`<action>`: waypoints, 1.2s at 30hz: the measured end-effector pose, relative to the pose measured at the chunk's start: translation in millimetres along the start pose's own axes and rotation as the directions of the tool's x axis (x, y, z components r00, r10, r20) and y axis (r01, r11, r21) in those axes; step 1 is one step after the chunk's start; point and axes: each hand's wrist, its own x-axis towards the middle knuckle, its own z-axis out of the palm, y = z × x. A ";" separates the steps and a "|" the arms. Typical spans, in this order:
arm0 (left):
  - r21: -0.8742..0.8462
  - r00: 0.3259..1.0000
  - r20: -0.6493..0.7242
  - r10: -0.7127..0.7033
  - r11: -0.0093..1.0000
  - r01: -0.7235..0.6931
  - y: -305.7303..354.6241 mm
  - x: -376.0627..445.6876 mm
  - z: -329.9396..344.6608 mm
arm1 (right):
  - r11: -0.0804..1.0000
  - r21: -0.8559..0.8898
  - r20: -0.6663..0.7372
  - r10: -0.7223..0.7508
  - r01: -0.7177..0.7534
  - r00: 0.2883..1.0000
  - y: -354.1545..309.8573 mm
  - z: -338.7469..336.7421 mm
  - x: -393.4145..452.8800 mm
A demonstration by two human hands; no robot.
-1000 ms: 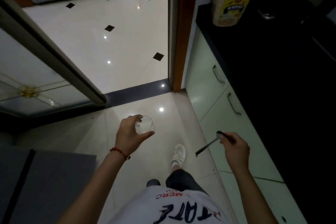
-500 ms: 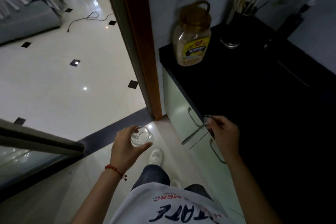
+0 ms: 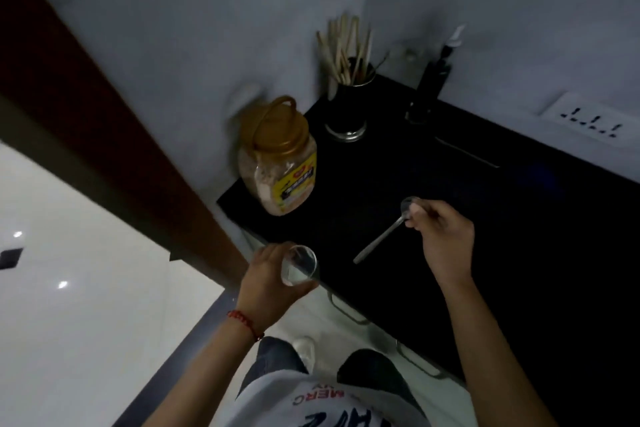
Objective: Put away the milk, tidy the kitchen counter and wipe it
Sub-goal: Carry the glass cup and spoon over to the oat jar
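Note:
My left hand (image 3: pixel 268 282) is wrapped round a clear drinking glass (image 3: pixel 299 265), held upright just over the front edge of the black kitchen counter (image 3: pixel 398 184). My right hand (image 3: pixel 441 236) pinches a metal spoon (image 3: pixel 381 239) near its bowl, handle slanting down and left above the counter. No milk carton is in view.
A plastic jar with a gold lid and yellow label (image 3: pixel 278 158) stands at the counter's left end. Behind it are a metal holder of chopsticks (image 3: pixel 348 100) and a dark bottle (image 3: pixel 431 87). A wall socket (image 3: pixel 588 121) sits right. Pale green drawers (image 3: pixel 349 312) are below; a brown door frame (image 3: pixel 104 135) is left.
The view has swung from the doorway floor up to the counter. Both hands, still holding the glass and the spoon, have come over the counter's edge.

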 end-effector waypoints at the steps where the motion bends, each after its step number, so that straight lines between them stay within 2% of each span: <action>1: -0.007 1.000 0.020 0.012 1.000 -0.012 0.3 9.9 0.5 | 1.000 -0.013 -0.020 -0.019 0.018 1.000 -6.2 2.3 10.6; 8: -0.053 0.997 0.071 -0.038 0.998 0.042 -3.0 47.6 11.5 | 0.984 -0.036 -0.086 -0.179 0.177 0.980 -61.6 23.1 102.0; 15: -0.059 0.993 0.059 -0.099 0.993 0.102 3.6 60.3 17.4 | 0.937 -0.007 -0.149 -0.346 0.349 0.926 -124.8 39.2 190.2; 22: -0.066 0.991 0.057 -0.125 0.990 0.128 15.8 69.4 18.6 | 0.915 0.004 -0.114 -0.401 0.404 0.909 -141.9 70.4 248.2; 27: -0.051 0.988 0.070 -0.138 0.989 0.142 22.4 70.6 25.0 | 0.920 -0.101 0.022 -0.380 0.380 0.925 -117.2 99.0 271.6; 32: -0.057 0.984 0.087 -0.153 0.986 0.158 28.6 73.9 31.1 | 0.947 -0.153 0.151 -0.261 0.283 0.954 -76.9 121.0 276.6; 36: -0.041 0.983 0.110 -0.150 0.987 0.155 32.5 80.7 36.1 | 0.920 -0.203 0.258 -0.278 0.334 0.925 -59.6 122.6 276.2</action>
